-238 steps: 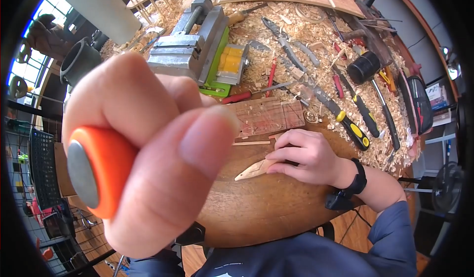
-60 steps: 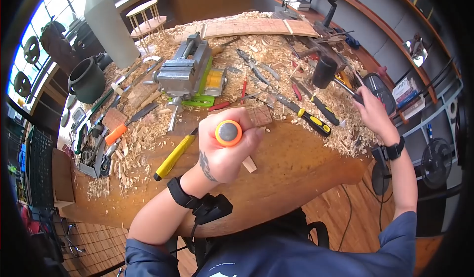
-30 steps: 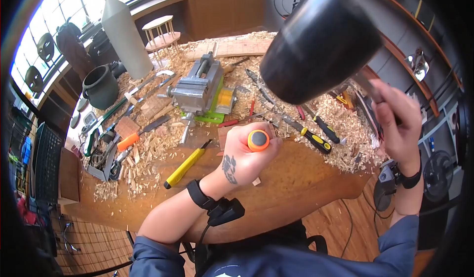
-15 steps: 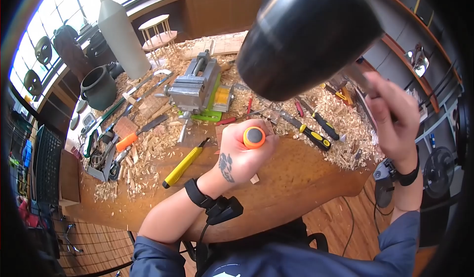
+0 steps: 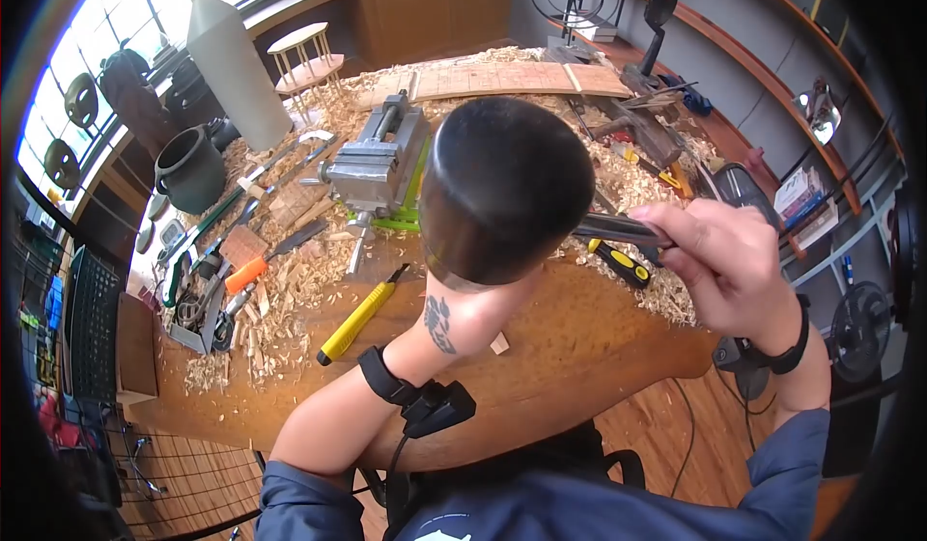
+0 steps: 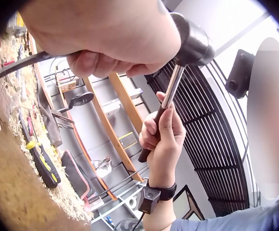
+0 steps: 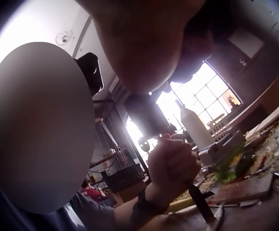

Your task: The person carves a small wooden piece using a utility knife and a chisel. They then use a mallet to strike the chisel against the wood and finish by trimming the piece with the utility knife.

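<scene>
My left hand [image 5: 473,314] grips an upright chisel, whose dark blade [image 7: 202,204] points down from the fist in the right wrist view. Its tip is by a small pale wooden piece [image 7: 218,217] on the bench; one end of this wood [image 5: 499,344] shows beside my wrist in the head view. My right hand [image 5: 724,261] holds a mallet by its metal shaft. The black mallet head [image 5: 507,189] overlaps the left fist and hides the chisel's orange handle in the head view. In the right wrist view the head is right at the handle's top.
A yellow utility knife [image 5: 359,321] lies left of my left hand. Behind stands a grey vise [image 5: 377,169]. Wood shavings [image 5: 666,295], an orange-handled tool [image 5: 246,274] and a black-yellow handle [image 5: 620,263] cover the bench [image 5: 599,348] around. A tall pale bottle [image 5: 237,78] stands back left.
Earlier my right hand held the wooden piece, then took the mallet from the bench's right side and raised it. The mallet has now come down over the left fist, which keeps the chisel.
</scene>
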